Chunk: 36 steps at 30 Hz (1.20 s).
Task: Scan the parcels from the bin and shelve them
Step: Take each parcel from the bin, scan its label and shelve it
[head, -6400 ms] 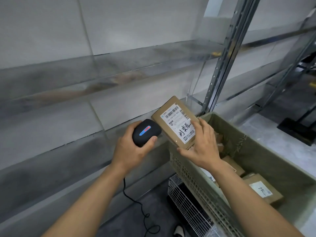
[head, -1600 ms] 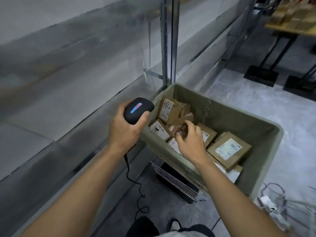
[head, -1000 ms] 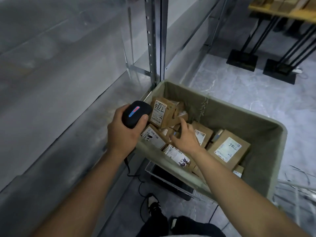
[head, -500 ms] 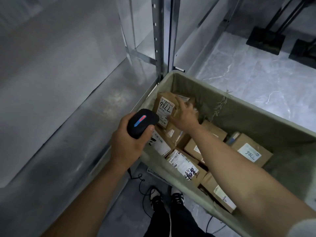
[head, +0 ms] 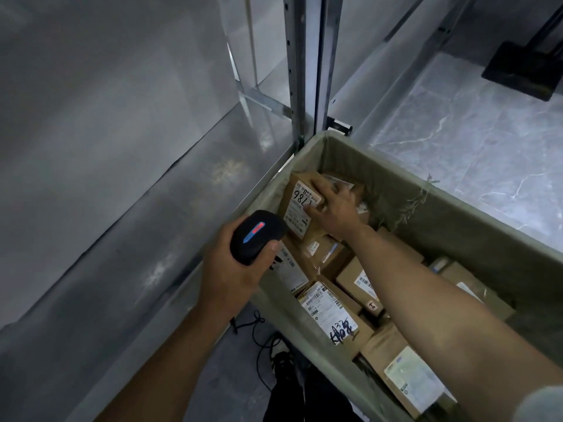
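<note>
the right hand (head: 335, 205) reaches into the far left corner of the fabric-lined bin (head: 457, 220), and its grip is closing on a tilted cardboard parcel (head: 300, 220) whose white label bears a handwritten number; the fingers (head: 320, 188) curl over the parcel's top edge and the thumb presses against the label face. that parcel leans on the bin's left wall, propped on other boxes. the left hand (head: 231, 269) has its grip wrapped round a black handheld barcode scanner (head: 256, 236), held just outside the bin's near left rim, its coloured light strip facing up and its cable (head: 259, 333) trailing to the floor below.

more cardboard parcels fill the bin: one with a label scrawled in marker (head: 332, 318) lies near the middle, another with a pale label (head: 408, 382) sits at the near right under the forearm. the grey metal shelf (head: 152, 208) runs along the left, with a perforated steel upright (head: 304, 65) standing at the bin's far corner.

this looks like the pick-up step for the next parcel, before scanning. the next move would call for lifting the box clear of its neighbours, turning the barcode towards the scanner's window, and bringing the two close together. only after a good read should it go on the shelf to the left. many parcels remain, so the task seems far from done.
</note>
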Tool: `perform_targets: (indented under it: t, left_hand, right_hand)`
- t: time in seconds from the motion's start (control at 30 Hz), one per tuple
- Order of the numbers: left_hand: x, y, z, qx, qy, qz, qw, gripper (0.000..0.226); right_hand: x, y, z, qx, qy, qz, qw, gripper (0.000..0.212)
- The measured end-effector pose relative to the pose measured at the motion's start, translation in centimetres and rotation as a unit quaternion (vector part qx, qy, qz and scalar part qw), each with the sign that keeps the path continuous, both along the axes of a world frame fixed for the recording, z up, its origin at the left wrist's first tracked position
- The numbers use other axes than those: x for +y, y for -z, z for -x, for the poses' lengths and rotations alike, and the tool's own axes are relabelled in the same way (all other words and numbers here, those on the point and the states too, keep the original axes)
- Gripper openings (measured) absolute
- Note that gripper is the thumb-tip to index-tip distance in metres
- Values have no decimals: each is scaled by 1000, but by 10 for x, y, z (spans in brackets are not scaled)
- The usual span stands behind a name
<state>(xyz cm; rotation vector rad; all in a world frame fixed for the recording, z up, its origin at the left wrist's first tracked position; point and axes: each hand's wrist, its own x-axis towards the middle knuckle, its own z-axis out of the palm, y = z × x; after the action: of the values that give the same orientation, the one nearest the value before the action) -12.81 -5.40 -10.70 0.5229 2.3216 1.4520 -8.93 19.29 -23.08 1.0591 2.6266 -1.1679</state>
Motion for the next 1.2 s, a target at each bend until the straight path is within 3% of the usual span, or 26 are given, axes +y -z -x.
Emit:
perform_targets:
  t: [0.17,0.37,0.57,0.7,0.87,1.1,1.2]
  left_hand:
    - [-2,-6,-8,22,-10,5,1000,57]
    - [-8,-23,-20,30,-21,2,999,61]
    - [-23,-47,-23,62,-57,-11,996,59]
    - [-37,-64,-22,62,-82,-31,994,70]
    - [-61,-86,-29,78,-92,-50,991,68]
    - [-117,-113,-47,145,-78,-59,985,63]
    - [-146,-123,-57,171,-71,-54,981,60]
  right_hand:
    - [-3,-14,-13,11,3,-12,1000,68]
    - [-7,-51,-46,87,51,31,994,63]
    - [-17,-83,-66,202,146,99,963,62]
    - [-30,-105,-69,244,164,119,948,57]
    - [-59,-138,-65,290,145,118,939,75]
    - [-114,-182,-60,342,80,133,927,52]
    - [-134,-192,-58,343,38,106,933,55]
